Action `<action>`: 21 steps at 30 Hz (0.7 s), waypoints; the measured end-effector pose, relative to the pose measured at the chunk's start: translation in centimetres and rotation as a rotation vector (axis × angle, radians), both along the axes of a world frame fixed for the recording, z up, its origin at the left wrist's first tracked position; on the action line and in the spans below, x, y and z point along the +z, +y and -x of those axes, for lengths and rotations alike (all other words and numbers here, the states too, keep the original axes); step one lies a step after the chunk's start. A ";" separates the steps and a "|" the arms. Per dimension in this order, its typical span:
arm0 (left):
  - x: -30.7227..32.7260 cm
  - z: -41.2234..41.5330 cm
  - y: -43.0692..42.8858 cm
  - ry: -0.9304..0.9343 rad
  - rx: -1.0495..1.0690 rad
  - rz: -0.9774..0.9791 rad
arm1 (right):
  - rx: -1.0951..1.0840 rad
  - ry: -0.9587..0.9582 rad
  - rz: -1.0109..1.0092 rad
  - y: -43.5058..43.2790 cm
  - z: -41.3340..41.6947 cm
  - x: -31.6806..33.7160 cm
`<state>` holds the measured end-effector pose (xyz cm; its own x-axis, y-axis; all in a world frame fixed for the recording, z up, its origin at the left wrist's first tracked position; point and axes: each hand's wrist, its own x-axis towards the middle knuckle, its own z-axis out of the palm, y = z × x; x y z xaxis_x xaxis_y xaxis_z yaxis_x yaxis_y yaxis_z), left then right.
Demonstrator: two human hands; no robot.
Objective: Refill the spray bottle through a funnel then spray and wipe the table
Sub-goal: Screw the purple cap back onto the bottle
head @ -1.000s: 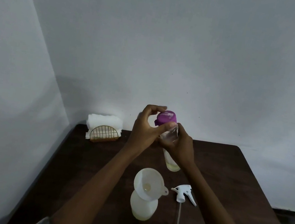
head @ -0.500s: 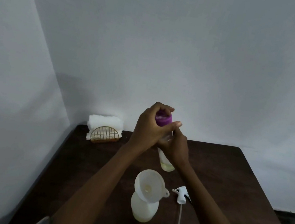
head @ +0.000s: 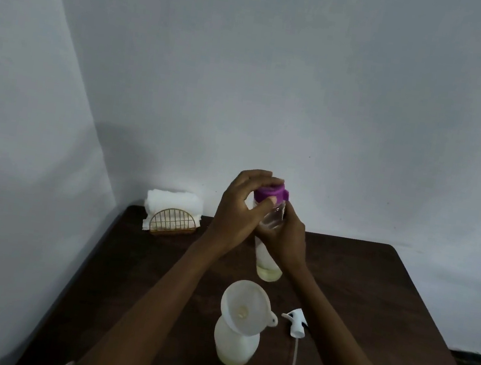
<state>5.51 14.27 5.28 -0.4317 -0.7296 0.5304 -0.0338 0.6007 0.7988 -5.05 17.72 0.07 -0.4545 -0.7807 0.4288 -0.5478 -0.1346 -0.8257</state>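
Above the dark table (head: 372, 293), her right hand (head: 285, 239) grips a clear bottle (head: 267, 266) holding yellowish liquid, left hand (head: 238, 213) clasping its purple cap (head: 270, 194), behind the funnel-topped spray bottle (head: 234, 347).

White funnel (head: 246, 308) seated in spray bottle (head: 235, 347); upright.

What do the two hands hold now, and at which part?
The clear bottle: right hand around its body, left hand gripping its purple cap.
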 end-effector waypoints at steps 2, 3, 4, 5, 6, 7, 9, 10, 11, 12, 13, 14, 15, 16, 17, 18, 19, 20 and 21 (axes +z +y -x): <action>-0.1 0.2 0.1 0.042 -0.024 -0.074 | 0.005 0.008 -0.010 -0.1 0.0 -0.3; -0.1 0.2 0.1 0.062 -0.032 -0.110 | 0.008 0.020 -0.016 0.0 0.0 -0.3; -0.1 0.3 0.1 0.078 -0.037 -0.132 | 0.009 0.037 -0.021 0.0 0.0 -0.4; -0.2 0.5 0.1 0.085 -0.033 -0.138 | 0.010 0.051 -0.023 0.0 -0.1 -0.4; -0.3 0.6 0.1 0.088 -0.020 -0.134 | 0.011 0.062 -0.017 0.0 -0.1 -0.4; -0.3 0.7 0.1 0.090 -0.004 -0.128 | 0.011 0.066 -0.010 0.0 -0.1 -0.4; -0.4 0.7 -0.1 0.095 0.039 -0.108 | -0.001 0.060 0.004 0.0 -0.2 -0.4; -0.5 0.6 -0.3 0.086 0.070 -0.080 | -0.010 0.048 0.007 0.0 -0.1 -0.4; -0.4 0.4 -0.5 0.065 0.096 -0.050 | -0.021 0.027 0.007 0.1 -0.1 -0.3; -0.4 0.2 -0.8 0.040 0.103 -0.033 | -0.028 0.004 0.004 0.0 0.0 -0.3; -0.3 0.0 -0.9 0.020 0.083 -0.031 | -0.032 -0.015 -0.002 0.0 0.2 -0.2; -0.3 -0.2 -1.0 0.011 0.045 -0.041 | -0.033 -0.025 -0.007 -0.1 0.3 -0.2; -0.3 -0.4 -0.9 0.008 0.007 -0.057 | -0.035 -0.025 -0.012 -0.1 0.4 -0.2; -0.3 -0.4 -0.9 0.013 -0.019 -0.078 | -0.036 -0.021 -0.013 -0.1 0.4 -0.2; -0.4 -0.4 -0.9 0.025 -0.039 -0.109 | -0.034 -0.018 -0.017 -0.2 0.5 -0.2; -0.4 -0.3 -0.8 0.043 -0.056 -0.153 | -0.026 -0.016 -0.021 -0.3 0.6 -0.2; -0.3 -0.2 -0.7 0.065 -0.071 -0.205 | -0.018 -0.011 -0.029 -0.4 0.6 -0.2; -0.2 0.0 -0.6 0.088 -0.082 -0.243 | -0.010 -0.005 -0.036 -0.5 0.6 -0.3; -0.1 0.2 -0.5 0.105 -0.081 -0.259 | -0.003 0.002 -0.040 -0.5 0.5 -0.3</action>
<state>5.31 13.73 5.16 -0.4465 -0.8120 0.3758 0.0967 0.3738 0.9225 -5.58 17.22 -0.19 -0.4558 -0.7959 0.3986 -0.5500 -0.1003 -0.8291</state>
